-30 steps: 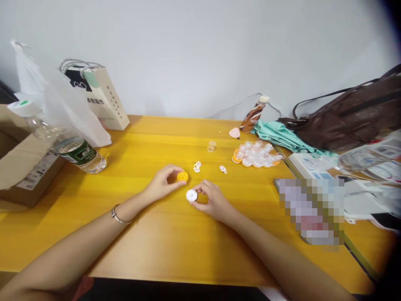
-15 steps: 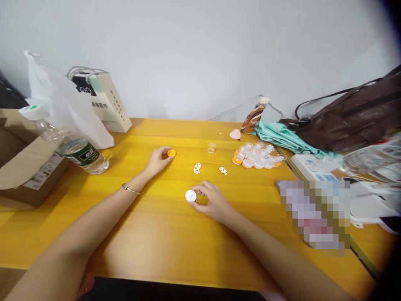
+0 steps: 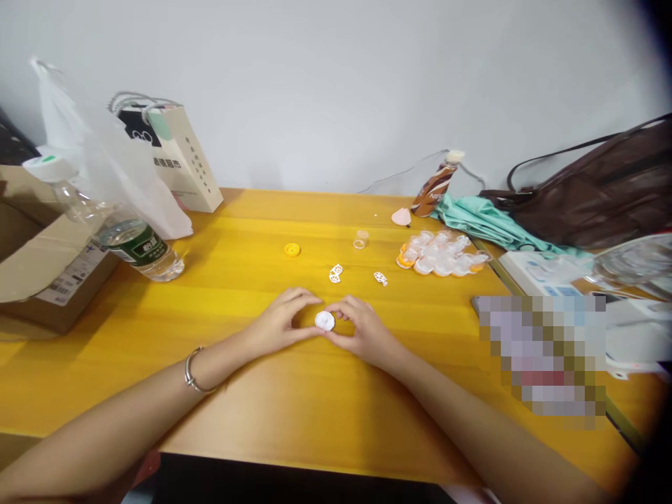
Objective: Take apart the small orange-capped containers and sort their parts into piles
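My right hand [image 3: 366, 329] pinches a small white round disc [image 3: 325, 321], its face turned up, between thumb and fingers above the table. From the other side comes my left hand [image 3: 283, 321], with a bangle on the wrist. Its thumb reaches the lower edge of the disc, while the index fingertip appears a little apart from the top edge. Beyond the hands lie a yellow round cap [image 3: 292, 250], white openwork plastic pieces [image 3: 336, 273], another such piece [image 3: 381, 278] and a small clear cup [image 3: 360, 240].
Clear cups with orange and white bases [image 3: 441, 255] are clustered at the right. Behind them stand a brown drink bottle [image 3: 437, 183] and a teal cloth [image 3: 483, 222]. A water bottle [image 3: 139, 245], a paper bag [image 3: 189, 161] and a cardboard box [image 3: 68, 269] occupy the left.
My left hand has let go of the yellow cap, leaving it on the table, and has come down and right to the white disc. My right hand still holds the disc.
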Motion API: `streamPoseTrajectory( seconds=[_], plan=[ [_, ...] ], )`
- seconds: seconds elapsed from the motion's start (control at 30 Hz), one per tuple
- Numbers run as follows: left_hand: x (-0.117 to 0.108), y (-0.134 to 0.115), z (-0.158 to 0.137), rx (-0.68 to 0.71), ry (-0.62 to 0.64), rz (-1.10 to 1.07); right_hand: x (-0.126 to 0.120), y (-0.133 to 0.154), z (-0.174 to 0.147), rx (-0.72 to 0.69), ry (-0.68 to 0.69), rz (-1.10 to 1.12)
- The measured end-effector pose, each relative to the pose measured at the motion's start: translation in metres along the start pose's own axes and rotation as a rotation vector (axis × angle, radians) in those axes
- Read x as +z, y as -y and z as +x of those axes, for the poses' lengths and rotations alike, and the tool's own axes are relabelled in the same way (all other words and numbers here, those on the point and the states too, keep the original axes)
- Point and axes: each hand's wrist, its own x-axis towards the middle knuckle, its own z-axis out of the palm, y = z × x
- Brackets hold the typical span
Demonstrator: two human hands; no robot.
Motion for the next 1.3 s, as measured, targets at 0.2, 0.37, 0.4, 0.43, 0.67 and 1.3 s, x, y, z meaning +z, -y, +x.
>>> streamPoseTrajectory(
  seconds=[0.2, 0.37, 0.4, 0.43, 0.67, 1.3],
  plan=[
    [0.0, -0.003, 0.001, 0.024, 0.025, -0.012, 0.001, -0.001, 0.0, 0.011, -0.007, 0.012],
    [0.0, -0.002, -0.001, 0.07, 0.065, -0.012, -0.001, 0.001, -0.004, 0.004, 0.006, -0.012],
    [0.0, -0.001, -0.002, 0.074, 0.06, -0.015, -0.001, 0.001, -0.004, -0.012, 0.014, -0.018],
    [0.0, -0.001, -0.002, 0.075, 0.052, -0.017, -0.002, 0.001, -0.005, -0.029, 0.018, -0.022],
    [0.007, -0.004, -0.004, -0.027, 0.001, -0.027, 0.0, 0.004, -0.004, -0.027, -0.011, 0.004],
    [0.006, -0.01, -0.005, -0.363, -0.038, -0.265, 0.002, 0.007, -0.004, 0.019, -0.016, 0.012]
  ],
)
